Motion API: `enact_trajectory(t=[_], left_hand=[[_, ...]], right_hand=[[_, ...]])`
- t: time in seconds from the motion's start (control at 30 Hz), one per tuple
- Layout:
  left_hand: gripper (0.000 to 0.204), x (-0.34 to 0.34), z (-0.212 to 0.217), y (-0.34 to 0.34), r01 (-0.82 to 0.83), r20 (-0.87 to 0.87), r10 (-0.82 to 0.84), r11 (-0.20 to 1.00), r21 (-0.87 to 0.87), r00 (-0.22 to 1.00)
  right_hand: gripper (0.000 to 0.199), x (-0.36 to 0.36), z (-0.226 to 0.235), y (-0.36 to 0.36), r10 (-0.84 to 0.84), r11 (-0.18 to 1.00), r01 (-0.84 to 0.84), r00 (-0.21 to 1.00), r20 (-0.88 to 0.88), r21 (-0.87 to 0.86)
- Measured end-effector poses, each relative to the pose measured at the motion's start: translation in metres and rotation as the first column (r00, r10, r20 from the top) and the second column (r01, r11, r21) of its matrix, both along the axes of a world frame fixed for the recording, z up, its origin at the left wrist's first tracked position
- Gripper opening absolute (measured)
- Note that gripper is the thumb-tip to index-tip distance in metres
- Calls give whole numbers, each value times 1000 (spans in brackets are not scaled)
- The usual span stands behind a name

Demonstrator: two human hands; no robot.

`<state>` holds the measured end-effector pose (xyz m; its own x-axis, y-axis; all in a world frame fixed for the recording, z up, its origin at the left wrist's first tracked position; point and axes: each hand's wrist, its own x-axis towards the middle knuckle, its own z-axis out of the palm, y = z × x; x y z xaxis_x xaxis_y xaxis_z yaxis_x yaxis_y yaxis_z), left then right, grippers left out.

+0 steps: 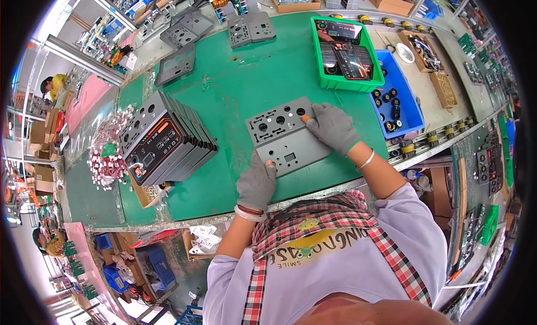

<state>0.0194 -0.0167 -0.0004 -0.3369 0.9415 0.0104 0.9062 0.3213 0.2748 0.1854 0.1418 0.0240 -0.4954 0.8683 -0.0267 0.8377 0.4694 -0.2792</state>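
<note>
Head view: both hands [335, 128] in a grip on the grey panel [305, 146], its underside hidden.

A white disc [405, 53] lies — beside a carton [412, 33].

— I count one left hand [257, 185] and one right hand [335, 128].
— Two hands, then. And between them?
— One gray panel [306, 150].
— I see one stack [184, 148]; its layers are packed too tightly to count.
— One green bin [349, 86], one blue bin [408, 98]: two bins.
— And the black knobs [393, 92] in the blue one?
— More than five, overlapping, so I cannot give an exact number.
</note>
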Motion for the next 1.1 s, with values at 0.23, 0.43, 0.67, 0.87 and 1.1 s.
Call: enact_trajectory(t=[0.23, 0.43, 0.67, 0.87, 1.1], left_hand=[[36, -18, 6, 8, -32, 132, 45, 995, -94, 990], [34, -17, 0, 0, -9, 224, -19, 992, 123, 974], [24, -15, 19, -4, -54, 263, -55, 919, 390, 963], [30, 8, 49, -2, 23, 508, -246, 914, 405, 825], [24, 24, 38, -8, 57, 636, -393, 875, 481, 664]], right_hand=[[45, 2, 4, 12, -76, 990, 85, 994, 84, -109], [44, 58, 33, 97, -193, 864, 222, 975, -109, 453], [43, 71, 37, 130, -402, 855, 438, 898, -180, 278], [46, 24, 38, 29, -248, 954, -78, 343, -906, -290], [35, -25, 15, -64, -326, 866, -339, 176, -929, -368]])
